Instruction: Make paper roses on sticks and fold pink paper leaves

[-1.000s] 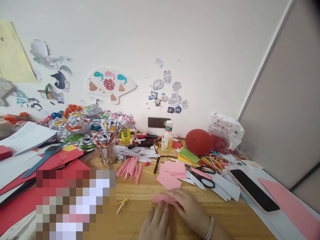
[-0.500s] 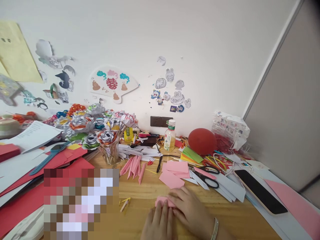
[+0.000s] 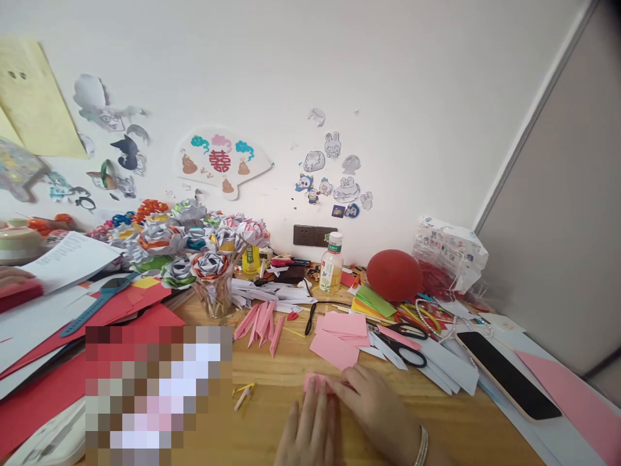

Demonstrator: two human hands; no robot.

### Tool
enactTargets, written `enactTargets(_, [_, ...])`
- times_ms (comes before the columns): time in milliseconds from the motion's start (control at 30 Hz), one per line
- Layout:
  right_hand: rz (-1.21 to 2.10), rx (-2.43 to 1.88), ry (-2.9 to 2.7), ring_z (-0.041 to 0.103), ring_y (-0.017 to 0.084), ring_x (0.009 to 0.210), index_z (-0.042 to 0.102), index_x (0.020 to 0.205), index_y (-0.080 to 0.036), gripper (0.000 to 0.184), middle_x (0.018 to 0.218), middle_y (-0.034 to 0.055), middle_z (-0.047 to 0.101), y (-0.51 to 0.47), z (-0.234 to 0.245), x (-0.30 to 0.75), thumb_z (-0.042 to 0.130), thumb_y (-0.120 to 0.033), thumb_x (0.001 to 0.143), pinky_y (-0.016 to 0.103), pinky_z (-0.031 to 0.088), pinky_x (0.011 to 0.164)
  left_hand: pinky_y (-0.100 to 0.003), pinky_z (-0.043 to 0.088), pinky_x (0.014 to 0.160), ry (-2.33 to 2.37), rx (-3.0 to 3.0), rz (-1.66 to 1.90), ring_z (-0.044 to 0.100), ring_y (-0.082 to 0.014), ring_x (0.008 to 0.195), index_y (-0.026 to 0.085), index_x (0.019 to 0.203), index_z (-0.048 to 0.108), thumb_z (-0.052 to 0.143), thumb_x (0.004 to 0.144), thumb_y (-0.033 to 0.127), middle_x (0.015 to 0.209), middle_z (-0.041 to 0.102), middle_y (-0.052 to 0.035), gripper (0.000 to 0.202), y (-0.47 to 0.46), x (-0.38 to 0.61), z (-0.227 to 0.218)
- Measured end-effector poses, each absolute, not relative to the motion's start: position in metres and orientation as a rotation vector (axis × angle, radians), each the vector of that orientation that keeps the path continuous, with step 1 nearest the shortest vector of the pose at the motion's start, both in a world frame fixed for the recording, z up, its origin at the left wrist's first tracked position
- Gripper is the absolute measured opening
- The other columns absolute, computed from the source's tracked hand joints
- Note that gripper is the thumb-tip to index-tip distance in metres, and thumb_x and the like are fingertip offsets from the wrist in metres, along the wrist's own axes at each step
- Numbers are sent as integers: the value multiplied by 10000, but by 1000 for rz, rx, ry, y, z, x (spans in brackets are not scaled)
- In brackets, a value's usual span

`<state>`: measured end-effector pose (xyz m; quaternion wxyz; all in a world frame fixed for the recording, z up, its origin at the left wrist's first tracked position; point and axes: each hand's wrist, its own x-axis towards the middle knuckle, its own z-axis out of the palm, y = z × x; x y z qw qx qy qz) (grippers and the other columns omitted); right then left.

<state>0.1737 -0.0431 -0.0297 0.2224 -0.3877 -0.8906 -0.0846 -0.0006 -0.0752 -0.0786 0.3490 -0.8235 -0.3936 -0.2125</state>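
A small folded piece of pink paper (image 3: 316, 380) lies on the wooden table at the lower middle, partly hidden under my fingers. My left hand (image 3: 310, 424) holds it down, fingers stretched forward and close together on top. From the right, my right hand (image 3: 371, 404) closes its thumb and fingers on the paper's edge; a beaded bracelet (image 3: 422, 445) circles that wrist. Just beyond are several flat pink sheets (image 3: 337, 343). Left of them lie several folded pink strips (image 3: 261, 325). Black-handled scissors (image 3: 410, 353) rest among paper pieces at the right.
Paper flowers (image 3: 211, 266) stand in a clear cup (image 3: 216, 299). A bottle (image 3: 331, 268) and a red balloon (image 3: 394, 275) are at the back. A phone (image 3: 507, 375) lies right. Another person's hand (image 3: 13, 276) touches red paper (image 3: 22, 296) at far left.
My right hand has shifted slightly right on the pink paper, its fingers more bent. My left fingers remain on top. Another person's hand has appeared at the far left edge.
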Motion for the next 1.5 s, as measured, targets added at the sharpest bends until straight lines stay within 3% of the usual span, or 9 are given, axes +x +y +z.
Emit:
enactTargets(100, [-125,-919,-2489,562,194,810,545,1204,-165,294,925,73,654,-46,-26,174,376,-182,965,296,449,693,-371,360,876,-1049,-2148,-552,511,-280,1133,167,1156,625,437,857,525,1195,628,-108,503,-74,-1,-84])
enactTargets(367, [289,-848,-2442,559,197,856,618,1085,-185,306,1007,61,677,-45,-20,169,363,-131,926,309,446,764,-362,352,876,-1088,-2042,-626,579,-230,1047,203,1036,670,442,886,320,1090,691,-65,297,-70,3,-97])
enactTargets(600, [551,-980,-2338,558,187,869,584,1182,-238,321,1067,32,679,-44,-12,169,414,-156,923,305,441,778,-374,366,859,-1113,-2060,-657,580,-264,1063,195,1083,646,439,872,499,1130,675,-89,424,-70,1,-87])
enactTargets(833, [645,-1024,-2242,537,191,1009,651,1081,-217,322,1074,60,644,-41,-22,166,497,-83,831,337,409,909,-379,351,917,-1106,-2097,-627,570,-262,1086,207,1114,622,460,834,560,1145,667,-80,479,-67,-1,-95])
enactTargets(1133, [734,-1069,-2180,531,201,1068,686,979,-238,320,1100,53,629,-39,-22,167,529,-52,771,375,401,952,-353,337,945,-915,-2074,-422,573,-237,1095,191,1228,551,452,880,341,1173,652,-84,391,-64,-15,-90])
enactTargets(1367, [836,-1052,-2050,571,204,1041,694,781,-204,195,1068,63,661,-35,-28,171,558,-65,764,376,419,937,-356,295,1008,-890,-2159,-457,524,-252,1159,180,1324,468,448,874,420,1274,585,-84,511,-62,-17,-78])
enactTargets(1500, [906,-1080,-1928,621,205,954,690,849,-179,161,996,82,687,-32,-30,171,556,-110,792,354,466,878,-366,268,1029,-890,-2159,-471,495,-258,1183,158,1339,455,404,881,487,1297,563,-95,567,-62,-17,-73])
